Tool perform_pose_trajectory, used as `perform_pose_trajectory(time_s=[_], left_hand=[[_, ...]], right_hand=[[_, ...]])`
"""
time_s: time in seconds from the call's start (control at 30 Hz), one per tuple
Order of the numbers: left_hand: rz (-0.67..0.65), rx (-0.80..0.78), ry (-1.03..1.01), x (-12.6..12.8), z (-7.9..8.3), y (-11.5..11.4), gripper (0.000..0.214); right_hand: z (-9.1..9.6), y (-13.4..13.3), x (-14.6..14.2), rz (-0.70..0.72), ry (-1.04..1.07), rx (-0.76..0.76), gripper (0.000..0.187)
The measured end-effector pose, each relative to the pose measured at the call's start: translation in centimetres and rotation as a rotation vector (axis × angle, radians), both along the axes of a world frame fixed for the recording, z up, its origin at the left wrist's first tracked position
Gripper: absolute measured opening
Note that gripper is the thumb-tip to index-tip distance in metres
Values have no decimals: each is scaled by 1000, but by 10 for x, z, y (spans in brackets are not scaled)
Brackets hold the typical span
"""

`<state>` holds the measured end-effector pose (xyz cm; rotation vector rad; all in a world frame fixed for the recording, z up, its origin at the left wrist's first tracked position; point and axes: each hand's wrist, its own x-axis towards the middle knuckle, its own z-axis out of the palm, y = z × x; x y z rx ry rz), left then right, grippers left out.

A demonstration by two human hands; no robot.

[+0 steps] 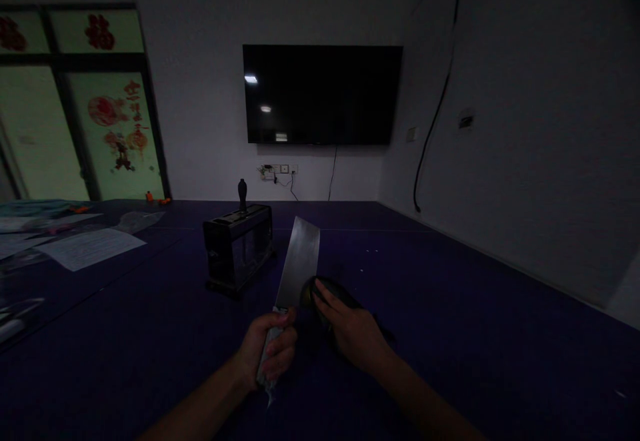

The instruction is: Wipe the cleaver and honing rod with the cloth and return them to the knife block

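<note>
My left hand point(273, 348) is closed round the wrapped handle of a cleaver point(301, 254). Its broad blade points up and away from me, and loose clear plastic hangs from the handle's lower end. My right hand point(353, 328) is closed over a dark rounded object point(343, 291) with a yellowish front end, close beside the blade's right edge. Whether that end touches the blade I cannot tell; the dim light and my fingers hide most of the object. Left of the cleaver stands a black knife block point(240, 248) with see-through sides, one black knife handle point(243, 194) sticking up from its top.
Papers point(95, 248) and clear plastic lie on the dark blue table point(165, 334) at the left. Small orange items point(150, 197) sit by its far edge. A television point(323, 94) hangs on the far wall, and a black cable point(435, 121) runs down the right wall.
</note>
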<state>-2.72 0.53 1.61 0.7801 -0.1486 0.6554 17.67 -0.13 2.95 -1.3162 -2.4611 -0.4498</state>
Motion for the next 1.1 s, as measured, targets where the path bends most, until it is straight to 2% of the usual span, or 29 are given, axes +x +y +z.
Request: perform_pose_trajectory(time_s=[0.23, 0.33, 0.47, 0.57, 0.7, 0.77, 0.93, 1.1], left_hand=[[-7, -7, -14, -2, 5, -3, 19], [-33, -16, -49, -1, 5, -3, 19], [-88, -14, -70, 0, 3, -3, 17], [-102, -11, -53, 0, 2, -3, 16], [-96, -21, -8, 0, 0, -2, 16], [-104, -18, 31, 1, -2, -1, 16], [-112, 0, 157, 3, -6, 1, 18], [41, -16, 284, 10, -6, -2, 18]], right_hand=[[1, -2, -2, -12, 34, -12, 68], [-3, -1, -2, -2, 140, -31, 72], [-8, 1, -4, 154, 532, -136, 72], [-7, 3, -8, 278, 921, -292, 59], [0, 3, -15, 240, 1552, -704, 41], [3, 2, -16, 212, 1756, -821, 35], [8, -1, -16, 252, 1899, -856, 37], [5, 1, -15, 141, 1981, -816, 42]])
